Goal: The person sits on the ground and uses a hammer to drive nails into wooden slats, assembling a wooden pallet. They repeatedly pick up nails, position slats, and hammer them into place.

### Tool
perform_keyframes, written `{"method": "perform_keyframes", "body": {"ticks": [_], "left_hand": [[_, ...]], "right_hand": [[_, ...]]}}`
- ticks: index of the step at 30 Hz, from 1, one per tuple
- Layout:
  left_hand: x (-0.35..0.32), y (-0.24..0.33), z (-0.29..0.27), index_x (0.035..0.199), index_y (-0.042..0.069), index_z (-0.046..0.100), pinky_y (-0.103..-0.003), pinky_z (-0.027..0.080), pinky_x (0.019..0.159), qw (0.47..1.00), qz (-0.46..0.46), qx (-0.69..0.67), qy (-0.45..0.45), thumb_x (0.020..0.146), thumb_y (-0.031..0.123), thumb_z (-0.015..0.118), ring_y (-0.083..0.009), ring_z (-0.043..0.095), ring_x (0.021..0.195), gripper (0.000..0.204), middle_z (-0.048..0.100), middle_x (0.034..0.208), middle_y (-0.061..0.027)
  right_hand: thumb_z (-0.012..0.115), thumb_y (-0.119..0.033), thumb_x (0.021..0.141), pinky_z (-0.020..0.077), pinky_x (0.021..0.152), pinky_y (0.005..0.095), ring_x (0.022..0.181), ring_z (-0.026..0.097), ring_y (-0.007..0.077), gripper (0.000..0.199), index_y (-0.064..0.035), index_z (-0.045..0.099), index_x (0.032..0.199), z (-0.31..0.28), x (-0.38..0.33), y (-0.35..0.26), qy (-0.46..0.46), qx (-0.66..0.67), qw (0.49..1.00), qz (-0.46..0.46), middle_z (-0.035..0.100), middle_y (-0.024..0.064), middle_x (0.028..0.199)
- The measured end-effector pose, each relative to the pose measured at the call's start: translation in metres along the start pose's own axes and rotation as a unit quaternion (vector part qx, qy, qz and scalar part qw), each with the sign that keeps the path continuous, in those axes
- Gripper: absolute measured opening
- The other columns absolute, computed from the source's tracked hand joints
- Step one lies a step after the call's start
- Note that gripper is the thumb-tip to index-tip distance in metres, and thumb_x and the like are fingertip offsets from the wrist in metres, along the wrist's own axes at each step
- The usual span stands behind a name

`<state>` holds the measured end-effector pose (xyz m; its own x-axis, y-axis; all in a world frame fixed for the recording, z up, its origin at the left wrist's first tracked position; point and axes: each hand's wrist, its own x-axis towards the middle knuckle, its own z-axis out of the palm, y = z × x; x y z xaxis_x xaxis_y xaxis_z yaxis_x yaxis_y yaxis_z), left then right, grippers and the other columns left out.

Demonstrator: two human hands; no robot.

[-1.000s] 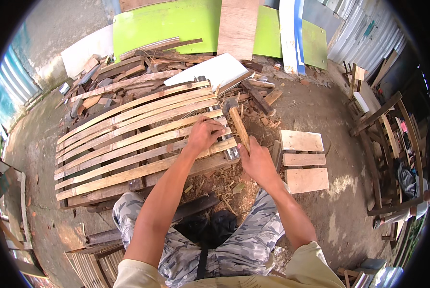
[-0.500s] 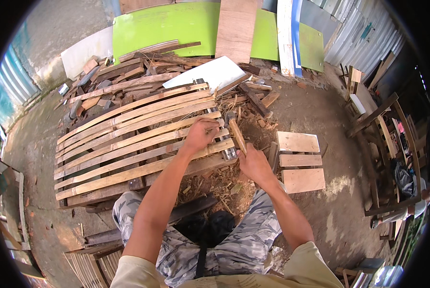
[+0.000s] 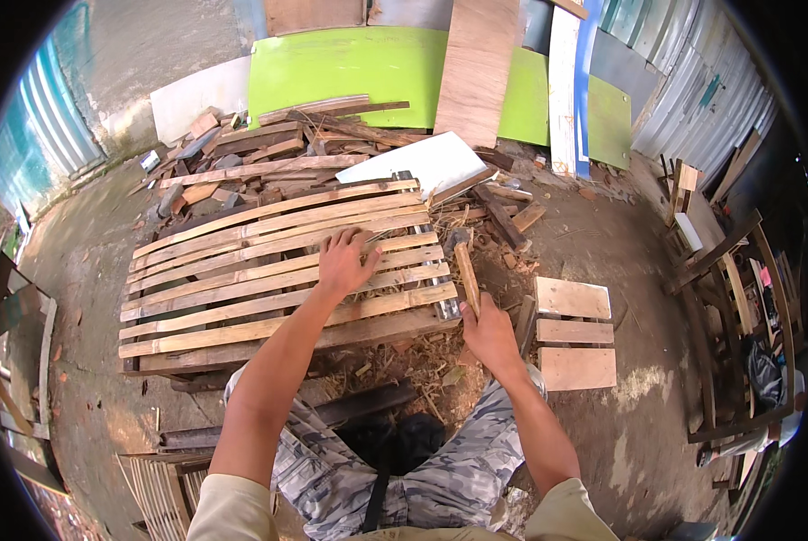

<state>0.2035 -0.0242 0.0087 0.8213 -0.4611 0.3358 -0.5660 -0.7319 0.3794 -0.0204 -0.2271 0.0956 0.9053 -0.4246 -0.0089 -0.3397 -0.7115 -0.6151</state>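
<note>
Several slats lie beneath left hand, fingers spread; right hand, fingers wrapped, grips hammer, head indistinct; markings on white board illegible.

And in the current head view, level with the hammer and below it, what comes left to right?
Pale slatted bamboo panel, wooden-handled hammer, three flat pale wooden boards, dark wooden frame.

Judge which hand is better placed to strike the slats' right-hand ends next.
Probably the right: the right hand grips the hammer close to those ends, while the left hand is open over the slats, farther left, with no tool visible.
</note>
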Motion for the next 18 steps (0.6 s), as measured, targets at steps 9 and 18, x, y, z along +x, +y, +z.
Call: {"method": "perform_keyframes", "body": {"ticks": [9, 18], "left_hand": [[-0.011, -0.009, 0.010, 0.143, 0.012, 0.053, -0.057, 0.022, 0.118, 0.998, 0.015, 0.062, -0.002, 0.100, 0.047, 0.053, -0.0373, 0.036, 0.143, 0.055, 0.042, 0.153, -0.0196], [-0.011, -0.002, 0.007, 0.151, 0.014, 0.045, -0.056, 0.015, 0.123, 0.994, -0.010, 0.085, -0.065, 0.103, 0.053, 0.040, -0.0325, 0.026, 0.151, 0.062, 0.033, 0.161, -0.0166]], "right_hand": [[0.058, -0.027, 0.102, 0.0478, 0.070, 0.0584, 0.081, 0.063, 0.0544, 0.031, 0.0038, 0.051, 0.101, -0.012, -0.001, -0.013, -0.028, 0.002, 1.000, -0.008, 0.064, 0.0331, 0.078], [0.056, -0.023, 0.102, 0.0482, 0.065, 0.0615, 0.071, 0.063, 0.0537, 0.027, 0.0022, 0.049, 0.106, -0.017, -0.002, -0.030, -0.006, -0.021, 0.999, -0.048, 0.063, 0.0312, 0.069]]}}
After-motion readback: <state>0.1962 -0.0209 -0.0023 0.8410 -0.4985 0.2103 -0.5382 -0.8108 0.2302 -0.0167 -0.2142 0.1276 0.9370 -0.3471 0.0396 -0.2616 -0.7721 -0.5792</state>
